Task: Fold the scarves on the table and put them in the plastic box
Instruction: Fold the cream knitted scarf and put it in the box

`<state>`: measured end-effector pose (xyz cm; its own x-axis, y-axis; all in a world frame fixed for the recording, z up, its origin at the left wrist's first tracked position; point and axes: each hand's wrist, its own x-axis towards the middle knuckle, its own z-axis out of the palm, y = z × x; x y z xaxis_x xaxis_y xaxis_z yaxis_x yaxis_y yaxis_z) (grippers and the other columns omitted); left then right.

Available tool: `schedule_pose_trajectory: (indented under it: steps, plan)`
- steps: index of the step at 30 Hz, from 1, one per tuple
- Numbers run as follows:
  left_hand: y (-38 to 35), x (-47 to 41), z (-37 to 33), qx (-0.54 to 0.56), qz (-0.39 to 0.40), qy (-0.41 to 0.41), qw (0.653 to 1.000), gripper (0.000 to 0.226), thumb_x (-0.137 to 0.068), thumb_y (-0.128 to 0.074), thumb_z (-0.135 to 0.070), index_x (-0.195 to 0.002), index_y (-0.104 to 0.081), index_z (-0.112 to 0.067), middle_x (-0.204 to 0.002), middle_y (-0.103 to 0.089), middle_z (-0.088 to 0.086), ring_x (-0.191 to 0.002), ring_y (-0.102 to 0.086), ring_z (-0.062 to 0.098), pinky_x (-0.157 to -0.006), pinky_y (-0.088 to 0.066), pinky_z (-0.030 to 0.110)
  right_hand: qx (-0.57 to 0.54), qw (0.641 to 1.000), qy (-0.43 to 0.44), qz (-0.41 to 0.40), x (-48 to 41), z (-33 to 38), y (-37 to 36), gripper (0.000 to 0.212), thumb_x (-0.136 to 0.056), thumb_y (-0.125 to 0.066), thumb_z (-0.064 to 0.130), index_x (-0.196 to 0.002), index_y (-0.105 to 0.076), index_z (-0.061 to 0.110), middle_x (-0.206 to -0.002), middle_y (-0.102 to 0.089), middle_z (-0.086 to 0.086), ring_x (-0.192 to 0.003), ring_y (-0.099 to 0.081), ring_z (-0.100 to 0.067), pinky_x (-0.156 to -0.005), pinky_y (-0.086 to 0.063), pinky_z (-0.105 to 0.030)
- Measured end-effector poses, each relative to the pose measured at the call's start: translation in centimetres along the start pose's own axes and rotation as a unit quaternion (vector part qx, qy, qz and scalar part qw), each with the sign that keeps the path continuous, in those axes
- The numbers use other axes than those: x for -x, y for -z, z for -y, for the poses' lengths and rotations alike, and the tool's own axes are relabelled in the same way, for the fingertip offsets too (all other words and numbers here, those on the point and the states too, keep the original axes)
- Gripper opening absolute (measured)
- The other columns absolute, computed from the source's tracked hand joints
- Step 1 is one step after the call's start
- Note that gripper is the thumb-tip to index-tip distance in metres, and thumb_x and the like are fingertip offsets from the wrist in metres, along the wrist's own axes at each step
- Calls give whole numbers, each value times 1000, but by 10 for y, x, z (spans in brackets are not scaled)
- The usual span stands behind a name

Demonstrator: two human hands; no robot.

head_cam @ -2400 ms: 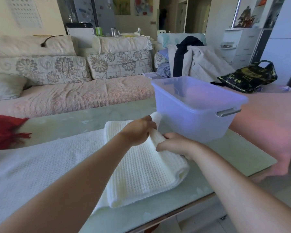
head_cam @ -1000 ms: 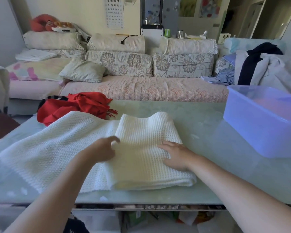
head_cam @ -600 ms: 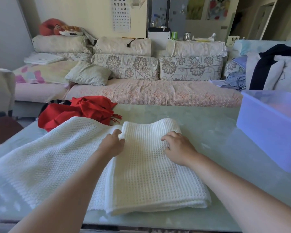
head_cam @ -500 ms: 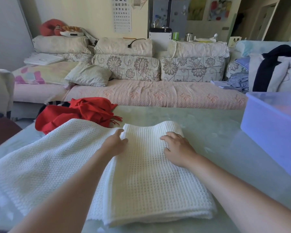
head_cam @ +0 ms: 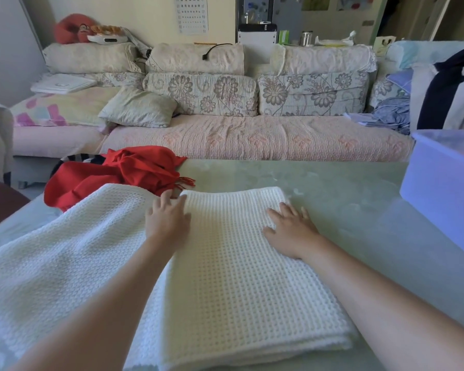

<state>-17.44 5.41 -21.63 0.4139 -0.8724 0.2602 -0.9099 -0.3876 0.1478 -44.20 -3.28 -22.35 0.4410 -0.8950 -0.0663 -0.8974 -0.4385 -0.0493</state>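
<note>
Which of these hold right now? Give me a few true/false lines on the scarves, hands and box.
1. The left hand and right hand rest flat on the white scarf. True.
2. The red scarf is folded inside the plastic box. False: the red scarf lies crumpled on the table, beyond the white scarf.
3. The white scarf's right part is folded in layers; its left part lies spread out. True.
4. The plastic box stands at the table's left end. False: the plastic box stands at the right end.

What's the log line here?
white scarf: part-folded; left hand: flat on it; right hand: flat on it; red scarf: bunched; box: far right
</note>
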Motion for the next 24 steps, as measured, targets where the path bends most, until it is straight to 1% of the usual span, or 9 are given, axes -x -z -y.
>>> schedule_pose_trajectory:
  steps: [2, 5, 7, 9, 12, 15, 18, 20, 24]
  plan:
    - [11, 6, -12, -2, -37, -61, 997, 39, -98, -44, -37, -135, -51, -29, -141, -40, 3, -128, -38, 25, -104, -33, 42, -7, 999, 16, -36, 4, 12, 1, 61, -100, -30, 41, -157, -22, 20, -166, -8, -14, -153, -4, -28, -123, -4, -46]
    - [17, 28, -29, -25, 91, -70, 993, 42, -97, -38, -47, -132, -52, -28, -138, -43, 3, -127, -39, 23, -101, -37, 43, -78, 994, 77, 0, 15, 28, -5, 62, -102, -28, 47, -159, -14, 29, -168, 0, -8, -154, 2, -23, -124, -2, -45]
    - [15, 43, -33, -26, 193, -73, 978, 56, -95, -36, -55, -143, -38, -26, -148, -34, 6, -139, -28, 27, -111, -29, 49, -75, 993, 88, 32, 22, 29, -11, 64, -101, -24, 58, -159, -6, 37, -168, 8, -3, -154, 10, -20, -124, 4, -46]
    - [12, 52, -36, 24, 233, -83, 969, 67, -96, -34, -56, -153, -20, -24, -160, -15, 6, -149, -6, 28, -120, -8, 51, -59, 994, 80, 33, 23, 15, -12, 64, -101, -22, 62, -158, -2, 41, -167, 11, 0, -153, 13, -18, -123, 6, -44]
    - [12, 60, -46, 52, 224, -118, 966, 73, -97, -36, -57, -157, -6, -27, -164, 6, 3, -150, 12, 21, -122, 6, 45, -41, 997, 59, 32, 25, -18, -10, 64, -100, -22, 64, -158, -2, 43, -167, 12, 2, -153, 11, -17, -123, 5, -41]
    - [8, 66, -64, 45, 235, -156, 958, 76, -96, -33, -61, -157, -3, -26, -164, 11, 3, -149, 16, 21, -120, 7, 43, -13, 999, 22, 40, 30, -48, -4, 62, -101, -21, 61, -158, -3, 43, -168, 10, 0, -154, 9, -19, -123, 5, -41]
    - [0, 72, -83, 48, 258, -164, 951, 83, -94, -30, -67, -157, 4, -23, -163, 14, 3, -148, 21, 21, -119, 7, 41, 26, 1000, -8, 5, 36, -53, 1, 58, -104, -23, 50, -158, -9, 37, -167, 0, -9, -154, 1, -27, -123, -1, -46]
    - [-5, 72, -94, 48, 248, -156, 955, 85, -93, -29, -69, -156, 5, -24, -163, 15, 5, -147, 23, 21, -119, 7, 41, -18, 1000, -2, -3, 46, -48, 1, 56, -104, -24, 46, -158, -13, 35, -167, -2, -8, -153, -1, -26, -123, -5, -48]
    - [-14, 66, -108, 67, 239, -159, 956, 86, -90, -30, -72, -156, 2, -27, -163, 13, 2, -147, 23, 19, -122, 4, 44, -80, 996, 7, 45, 68, -68, -5, 63, -101, -22, 62, -158, -3, 43, -167, 13, 1, -153, 15, -18, -123, 6, -47]
